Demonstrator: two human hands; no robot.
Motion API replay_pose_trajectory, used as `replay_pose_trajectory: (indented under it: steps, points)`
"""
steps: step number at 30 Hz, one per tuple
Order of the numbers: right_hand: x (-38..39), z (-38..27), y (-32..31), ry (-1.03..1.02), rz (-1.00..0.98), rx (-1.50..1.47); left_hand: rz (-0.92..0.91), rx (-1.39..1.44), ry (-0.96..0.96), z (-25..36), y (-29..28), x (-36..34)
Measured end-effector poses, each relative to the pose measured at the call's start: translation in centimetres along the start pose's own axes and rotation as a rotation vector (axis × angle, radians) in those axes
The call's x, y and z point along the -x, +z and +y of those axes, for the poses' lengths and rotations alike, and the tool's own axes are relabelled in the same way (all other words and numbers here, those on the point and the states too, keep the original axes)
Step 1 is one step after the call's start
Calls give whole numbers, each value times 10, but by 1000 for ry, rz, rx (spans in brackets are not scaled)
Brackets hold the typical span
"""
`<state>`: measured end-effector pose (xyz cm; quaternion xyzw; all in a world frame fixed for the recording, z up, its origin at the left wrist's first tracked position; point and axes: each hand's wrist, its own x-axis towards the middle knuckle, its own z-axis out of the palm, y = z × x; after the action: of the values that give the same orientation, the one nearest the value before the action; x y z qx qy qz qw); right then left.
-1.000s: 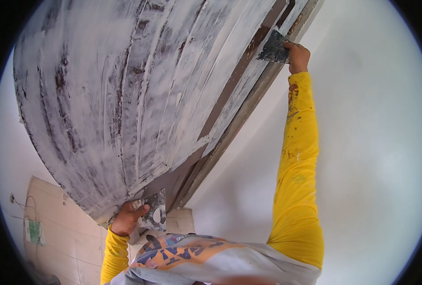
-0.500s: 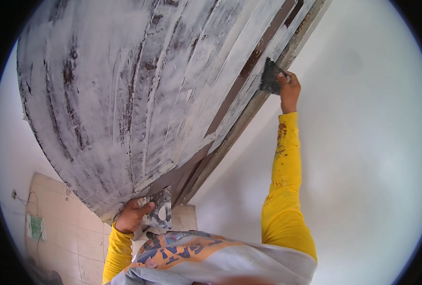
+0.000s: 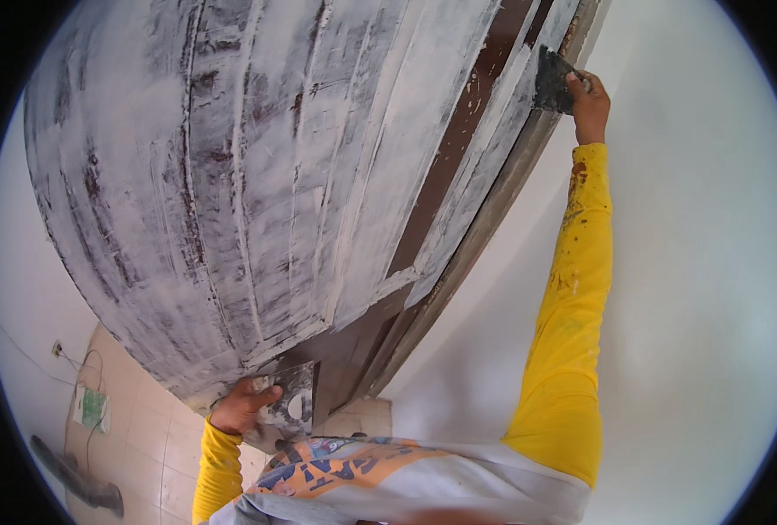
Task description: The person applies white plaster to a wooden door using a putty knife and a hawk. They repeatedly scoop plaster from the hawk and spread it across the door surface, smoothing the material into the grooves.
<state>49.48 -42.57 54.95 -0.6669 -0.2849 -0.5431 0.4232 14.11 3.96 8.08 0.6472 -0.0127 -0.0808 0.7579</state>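
A dark flat putty knife (image 3: 552, 81) is gripped in my right hand (image 3: 591, 112), arm stretched up at the upper right. Its blade lies against the edge strip of a large brown door (image 3: 344, 350), smeared with white putty over most of its face. Low down by the door's bottom end, my left hand (image 3: 239, 409) holds a grey metal plate (image 3: 294, 385), thumb on top. Putty smears cover the plate, and a pale oval patch shows on it. The left fingers beneath are partly hidden.
A grey, worn frame edge (image 3: 458, 254) runs along the door's right side, beside a white wall (image 3: 686, 262). Beige floor tiles (image 3: 143, 429) show at lower left. A cable, a green-and-white packet (image 3: 92, 409) and a dark, long object (image 3: 77, 477) are there.
My right hand and the putty knife have moved up and to the right along the door's edge strip. The left hand keeps its hold on the plate. The view has shifted slightly.
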Motion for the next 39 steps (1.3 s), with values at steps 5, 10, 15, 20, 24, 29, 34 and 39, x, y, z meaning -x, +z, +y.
replay_pose_trajectory:
  steps: [5,10,15,20,24,29,34,39]
  points:
    - [108,-79,29,335,-114,-540,168,-183,111,16,16,18]
    - [311,-158,30,789,-710,-788,128,-121,346,30,50,-20]
    - [380,-185,42,697,-873,-707,-196,738,303,75,87,-44]
    - [387,-172,38,839,-840,-711,-68,695,320,81,80,-37]
    - [388,-161,24,884,-839,-617,-54,689,301,79,74,-40]
    - [381,-165,10,963,-636,-518,-83,688,435,90,68,-33]
    - [362,-230,-7,475,-504,-276,130,386,667,97,68,-36]
    - [374,-232,-2,-179,-456,-207,210,-48,775,116,76,-12]
